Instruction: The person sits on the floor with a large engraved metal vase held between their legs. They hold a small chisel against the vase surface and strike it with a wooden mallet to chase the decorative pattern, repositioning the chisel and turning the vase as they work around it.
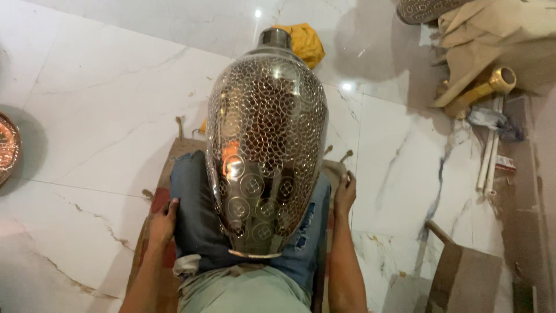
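Far left edge: part of a round copper-coloured dish (7, 148) on the white marble floor (98, 110), cut off by the frame. Near left: left hand (162, 225) lies palm down, fingers loosely spread, on the edge of a brown mat (174, 152) beside the person's jean-clad leg (194, 214); it grips nothing. Centre: a large silver metal vase (266, 145) with a pattern of small rings and circles lies lengthwise along the lap, its open base rim near the body and its narrow neck pointing far; neither hand touches it. A yellow cloth (307, 43) sits on the floor just beyond the neck. Right of the vase: right hand (345, 194) rests open on the mat's right edge, fingers pointing far, holding nothing. Far right: crumpled brown paper (492, 35), a brass-coloured fitting (492, 84), white pipes (489, 156) on the floor. Near right: a cardboard box (466, 281).
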### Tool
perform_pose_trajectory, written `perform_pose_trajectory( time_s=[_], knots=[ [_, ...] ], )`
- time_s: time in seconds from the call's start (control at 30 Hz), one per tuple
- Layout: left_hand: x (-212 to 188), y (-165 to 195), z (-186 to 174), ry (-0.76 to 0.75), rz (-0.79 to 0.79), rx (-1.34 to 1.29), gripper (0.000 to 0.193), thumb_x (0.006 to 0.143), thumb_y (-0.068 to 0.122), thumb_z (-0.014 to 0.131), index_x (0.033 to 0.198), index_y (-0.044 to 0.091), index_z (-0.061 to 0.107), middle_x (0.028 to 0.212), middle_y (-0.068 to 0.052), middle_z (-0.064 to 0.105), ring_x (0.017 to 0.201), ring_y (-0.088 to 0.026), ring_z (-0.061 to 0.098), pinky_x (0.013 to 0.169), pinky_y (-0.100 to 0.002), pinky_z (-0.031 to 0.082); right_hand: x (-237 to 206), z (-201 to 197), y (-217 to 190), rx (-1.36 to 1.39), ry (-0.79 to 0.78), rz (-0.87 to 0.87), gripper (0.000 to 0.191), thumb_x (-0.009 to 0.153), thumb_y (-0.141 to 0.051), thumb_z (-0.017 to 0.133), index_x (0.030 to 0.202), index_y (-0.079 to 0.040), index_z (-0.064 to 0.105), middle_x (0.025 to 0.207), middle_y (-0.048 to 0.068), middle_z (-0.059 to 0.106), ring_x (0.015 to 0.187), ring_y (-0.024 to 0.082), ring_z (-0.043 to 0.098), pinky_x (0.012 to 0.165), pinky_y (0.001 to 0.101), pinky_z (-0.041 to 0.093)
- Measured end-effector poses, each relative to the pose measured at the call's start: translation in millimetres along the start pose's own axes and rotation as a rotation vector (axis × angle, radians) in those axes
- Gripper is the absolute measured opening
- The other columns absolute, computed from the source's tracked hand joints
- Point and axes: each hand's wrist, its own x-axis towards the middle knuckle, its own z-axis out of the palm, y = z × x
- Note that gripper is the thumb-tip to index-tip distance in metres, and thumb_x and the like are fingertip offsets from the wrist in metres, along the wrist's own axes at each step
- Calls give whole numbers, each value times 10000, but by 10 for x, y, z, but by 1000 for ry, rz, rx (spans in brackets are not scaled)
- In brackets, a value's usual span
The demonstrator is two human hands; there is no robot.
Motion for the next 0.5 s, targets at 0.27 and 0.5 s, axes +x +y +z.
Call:
perform_pose_trajectory(
  time_s=[0.27, 0.5],
  knots=[
    [-313, 23, -118, 290, 116, -49, 542, 953, 423, 657, 1287, -4, 674, 1170, -270, 720, 1095, -439, 671, 967, -489, 489, -890, -273, 697, -73, -206, 42, 683, 1060, -558, 443, 1403, 15, 587, 1369, 212, 658, 1271, 312, 617, 1103, 384, 433],
    [-351, -48, -144, 424, 183, -570, 246, 1059, 187, 619, 1166, -34, 596, 1045, -118, 649, 934, -223, 601, 876, -372, 492, -1488, -815, 1051, -794, -187, 135, 619, 837, -441, 698, 1268, -1, 630, 1124, 277, 715, 1070, 457, 677, 900, 527, 541]
  ],
)
